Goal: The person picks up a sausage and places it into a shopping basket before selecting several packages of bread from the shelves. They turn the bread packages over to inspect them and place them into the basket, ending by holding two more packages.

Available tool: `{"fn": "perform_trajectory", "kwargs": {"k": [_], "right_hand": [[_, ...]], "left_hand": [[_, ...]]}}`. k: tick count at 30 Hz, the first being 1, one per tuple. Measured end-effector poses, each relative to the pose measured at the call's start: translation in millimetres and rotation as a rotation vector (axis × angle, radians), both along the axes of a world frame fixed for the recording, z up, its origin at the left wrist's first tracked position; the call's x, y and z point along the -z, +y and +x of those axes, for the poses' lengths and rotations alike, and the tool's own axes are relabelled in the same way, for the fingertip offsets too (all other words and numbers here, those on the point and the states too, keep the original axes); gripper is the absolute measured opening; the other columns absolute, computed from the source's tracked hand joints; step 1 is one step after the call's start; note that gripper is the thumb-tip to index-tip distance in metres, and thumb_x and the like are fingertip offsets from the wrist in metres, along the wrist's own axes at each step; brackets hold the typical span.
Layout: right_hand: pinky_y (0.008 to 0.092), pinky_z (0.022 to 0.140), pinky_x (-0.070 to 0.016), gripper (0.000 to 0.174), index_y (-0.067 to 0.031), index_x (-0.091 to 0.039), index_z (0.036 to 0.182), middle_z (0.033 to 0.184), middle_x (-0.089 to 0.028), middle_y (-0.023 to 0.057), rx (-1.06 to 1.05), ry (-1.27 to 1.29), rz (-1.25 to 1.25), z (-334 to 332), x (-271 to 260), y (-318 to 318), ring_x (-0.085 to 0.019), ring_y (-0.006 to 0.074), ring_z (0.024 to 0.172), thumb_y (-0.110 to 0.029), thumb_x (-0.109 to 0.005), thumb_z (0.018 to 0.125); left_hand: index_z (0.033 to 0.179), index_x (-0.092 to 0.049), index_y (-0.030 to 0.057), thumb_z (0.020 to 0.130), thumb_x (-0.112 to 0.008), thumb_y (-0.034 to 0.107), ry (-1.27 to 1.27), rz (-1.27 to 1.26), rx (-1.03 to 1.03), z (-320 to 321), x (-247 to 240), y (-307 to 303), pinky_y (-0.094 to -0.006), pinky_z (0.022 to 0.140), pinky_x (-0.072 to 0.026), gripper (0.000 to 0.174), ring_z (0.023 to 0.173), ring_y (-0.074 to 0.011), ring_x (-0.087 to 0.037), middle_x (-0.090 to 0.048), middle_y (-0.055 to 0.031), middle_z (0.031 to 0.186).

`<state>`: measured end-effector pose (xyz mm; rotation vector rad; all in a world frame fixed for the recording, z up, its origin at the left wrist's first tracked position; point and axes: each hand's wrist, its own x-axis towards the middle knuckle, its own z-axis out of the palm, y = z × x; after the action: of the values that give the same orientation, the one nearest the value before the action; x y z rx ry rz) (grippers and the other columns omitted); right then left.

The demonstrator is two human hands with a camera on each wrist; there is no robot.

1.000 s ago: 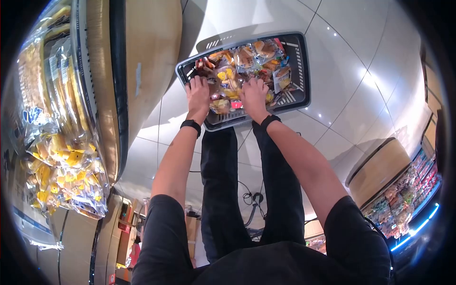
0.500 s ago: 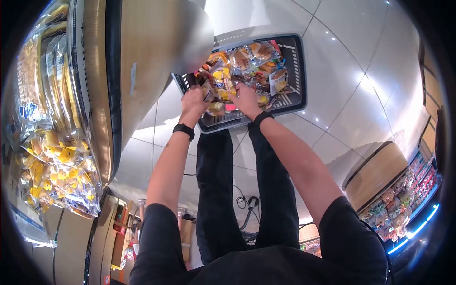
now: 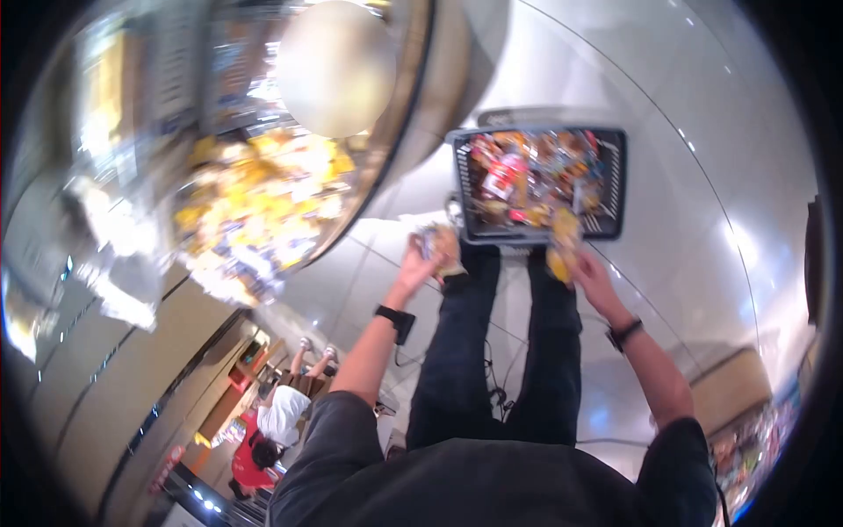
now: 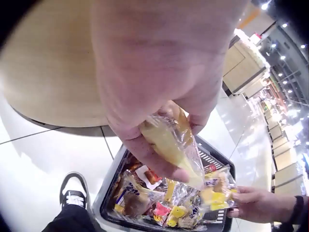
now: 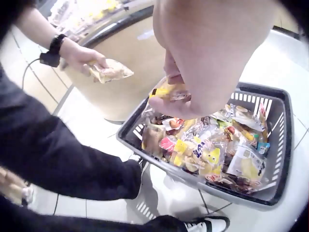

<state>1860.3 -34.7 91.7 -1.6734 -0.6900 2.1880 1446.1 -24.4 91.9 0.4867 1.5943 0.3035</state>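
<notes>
My left hand (image 3: 420, 263) holds a bread roll in a clear wrapper (image 4: 171, 145), with thumb and fingers on either side of it. It is left of the grey shopping basket (image 3: 622, 186), outside the rim. At the basket's near right edge, my right hand (image 3: 594, 279) pinches a small bread pack with yellow print (image 3: 562, 246). In the right wrist view my own fingers partly cover that pack. Many wrapped breads and snacks (image 5: 198, 154) fill the basket, which sits on the tiled floor.
To the left, a rounded display stand (image 3: 413, 105) carries a heap of yellow-printed packs (image 3: 272, 193), blurred. My legs (image 3: 474, 342) stand just behind the basket. A person in a white top (image 3: 285, 413) is at the lower left. Another stand (image 3: 733, 386) is at the right.
Both hands have come up out of the basket, each with a bread pack, and moved apart. The head view has swung left, bringing the display of yellow packs further into view.
</notes>
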Motion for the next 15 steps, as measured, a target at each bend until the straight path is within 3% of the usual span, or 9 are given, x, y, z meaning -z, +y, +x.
{"fn": "perform_trajectory", "kwargs": {"k": [2,4,6,7,9,10,12,14,15], "right_hand": [[0.0252,0.074,-0.0492,0.039,-0.0002,-0.055,0.131,0.098,-0.061,0.0011,-0.105,-0.161,0.077,42,-54,-46,-0.057,0.0069,0.087,-0.023,-0.063,0.1],[0.0246,0.07,-0.0493,0.028,-0.0019,-0.059,0.112,0.095,-0.059,0.0013,0.028,-0.251,-0.04,61,-140,-78,-0.057,0.0079,0.085,-0.026,-0.064,0.098],[0.0277,0.063,-0.0514,0.025,-0.0047,-0.056,0.101,0.092,-0.058,0.0026,0.172,-0.348,-0.051,76,-215,-120,-0.06,0.0108,0.081,-0.028,-0.066,0.096],[0.0305,0.064,-0.0592,0.024,-0.004,-0.055,0.099,0.091,-0.058,0.0043,0.313,-0.399,-0.115,81,-244,-141,-0.062,0.013,0.081,-0.025,-0.064,0.097],[0.0256,0.063,-0.0549,0.02,-0.0055,-0.054,0.095,0.086,-0.056,0.0027,0.256,-0.605,-0.128,111,-294,-179,-0.06,0.012,0.08,-0.021,-0.066,0.095],[0.0247,0.061,-0.0517,0.019,-0.0056,-0.054,0.094,0.084,-0.054,0.0022,0.307,-0.617,-0.058,142,-298,-216,-0.058,0.0111,0.078,-0.02,-0.067,0.095],[0.0238,0.058,-0.0484,0.019,-0.0058,-0.054,0.094,0.082,-0.053,0.0017,0.372,-0.634,0.051,204,-251,-279,-0.057,0.0102,0.077,-0.018,-0.068,0.094],[0.0248,0.058,-0.0441,0.021,-0.0059,-0.051,0.089,0.08,-0.051,0.0013,0.408,-0.638,0.325,253,-226,-319,-0.052,0.0085,0.074,-0.015,-0.07,0.093],[0.0259,0.059,-0.044,0.023,-0.006,-0.05,0.088,0.08,-0.05,0.0006,0.447,-0.651,0.403,231,-255,-276,-0.05,0.0084,0.073,-0.015,-0.07,0.093]], "left_hand": [[0.142,-0.023,-0.0034,0.082,-0.077,0.021,0.155,0.113,0.158,-24,-20,-52,-0.0406,0.082,-0.0585,0.084,0.098,-0.0309,-0.069,-0.059,-0.0226,0.12],[0.145,-0.022,-0.0013,0.08,-0.079,0.026,0.192,0.128,0.175,-36,-60,-94,-0.0433,0.085,-0.0561,0.091,0.102,-0.0336,-0.067,-0.06,-0.0235,0.118],[0.151,-0.017,0.0015,0.079,-0.079,0.024,0.448,0.16,0.244,-38,-111,-133,-0.0452,0.088,-0.0543,0.098,0.105,-0.0375,-0.066,-0.063,-0.0252,0.116],[0.153,-0.013,0.0031,0.08,-0.077,0.022,0.518,0.216,0.209,-37,-132,-157,-0.0464,0.088,-0.0538,0.1,0.104,-0.0403,-0.066,-0.063,-0.0259,0.115],[0.157,-0.005,0.0077,0.081,-0.073,0.017,0.523,0.277,0.094,-25,-182,-180,-0.0477,0.088,-0.0538,0.102,0.102,-0.0433,-0.066,-0.063,-0.0274,0.116],[0.159,-0.002,0.0108,0.082,-0.071,0.015,0.465,0.289,0.013,-16,-212,-188,-0.0479,0.086,-0.0543,0.103,0.1,-0.0434,-0.066,-0.062,-0.0281,0.118],[0.159,-0.006,0.0138,0.083,-0.068,0.012,0.442,0.273,-0.036,-9,-226,-203,-0.0467,0.085,-0.0549,0.098,0.098,-0.0396,-0.067,-0.065,-0.0253,0.113],[0.16,-0.01,0.0169,0.084,-0.065,0.009,0.418,0.223,-0.078,4,-248,-211,-0.0456,0.084,-0.0555,0.094,0.095,-0.0358,-0.069,-0.067,-0.0225,0.108],[0.156,-0.025,0.0175,0.086,-0.064,0.008,0.424,0.235,-0.124,15,-263,-201,-0.0439,0.081,-0.0559,0.081,0.091,-0.0317,-0.069,-0.069,-0.0194,0.101]]}}
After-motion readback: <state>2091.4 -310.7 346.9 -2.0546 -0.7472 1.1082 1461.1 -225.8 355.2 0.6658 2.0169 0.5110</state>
